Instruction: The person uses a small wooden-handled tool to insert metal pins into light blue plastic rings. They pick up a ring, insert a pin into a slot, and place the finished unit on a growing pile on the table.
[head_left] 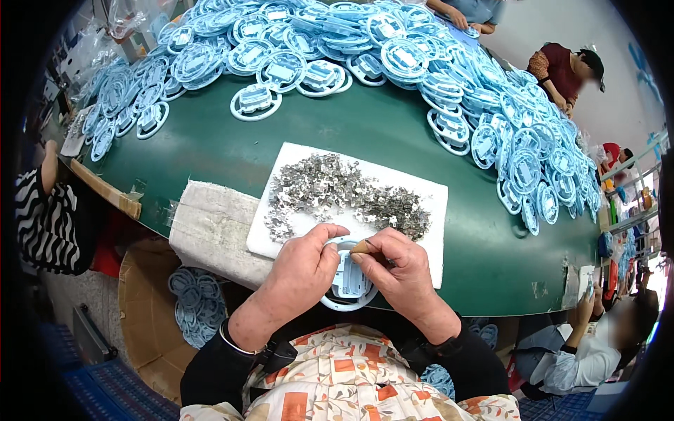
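Note:
My left hand [300, 264] is closed around the left rim of a light-blue plastic ring-shaped part [349, 282] with a rectangular compartment in its middle. The part sits just off the table's near edge. Over its upper right side, my right hand [401, 269] has thumb and forefinger pinched together; what they grip, if anything, is too small to make out. A tan covering wraps one fingertip of that hand. Right beyond both hands, many small silvery metal clips [317, 184] lie heaped on a white foam board [430, 261].
A large heap of similar blue parts [337, 31] spreads across the far side of the green table [491, 259]. A grey cloth-covered block [210, 228] lies left of the board. Below left, a cardboard box [144, 302] holds more blue parts. Other people work around the table.

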`<state>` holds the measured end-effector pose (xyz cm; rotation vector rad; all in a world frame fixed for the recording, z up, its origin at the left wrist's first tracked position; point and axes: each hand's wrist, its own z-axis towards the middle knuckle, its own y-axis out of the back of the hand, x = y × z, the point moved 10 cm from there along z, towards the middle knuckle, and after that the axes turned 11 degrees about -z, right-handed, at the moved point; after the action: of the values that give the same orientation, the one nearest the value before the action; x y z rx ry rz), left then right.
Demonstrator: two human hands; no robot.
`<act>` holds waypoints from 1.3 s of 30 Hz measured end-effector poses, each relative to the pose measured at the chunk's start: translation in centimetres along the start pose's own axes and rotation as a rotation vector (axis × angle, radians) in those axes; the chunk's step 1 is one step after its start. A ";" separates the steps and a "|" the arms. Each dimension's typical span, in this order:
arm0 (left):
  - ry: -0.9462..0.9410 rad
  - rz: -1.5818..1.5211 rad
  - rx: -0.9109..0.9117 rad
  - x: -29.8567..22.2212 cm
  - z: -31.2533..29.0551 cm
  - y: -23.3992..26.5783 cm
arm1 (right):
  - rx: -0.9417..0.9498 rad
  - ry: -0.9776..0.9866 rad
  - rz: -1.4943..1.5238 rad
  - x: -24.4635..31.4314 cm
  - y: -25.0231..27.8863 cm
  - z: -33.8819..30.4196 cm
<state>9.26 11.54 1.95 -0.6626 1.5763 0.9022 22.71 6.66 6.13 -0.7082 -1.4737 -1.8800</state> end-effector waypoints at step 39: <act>0.090 -0.095 0.018 1.2 0.4 -0.2 | 0.024 0.230 -0.370 3.1 -0.1 0.0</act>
<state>9.40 11.88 0.77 -0.7677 1.6170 0.7961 20.55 6.18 8.37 -0.2037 -1.5502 -2.1282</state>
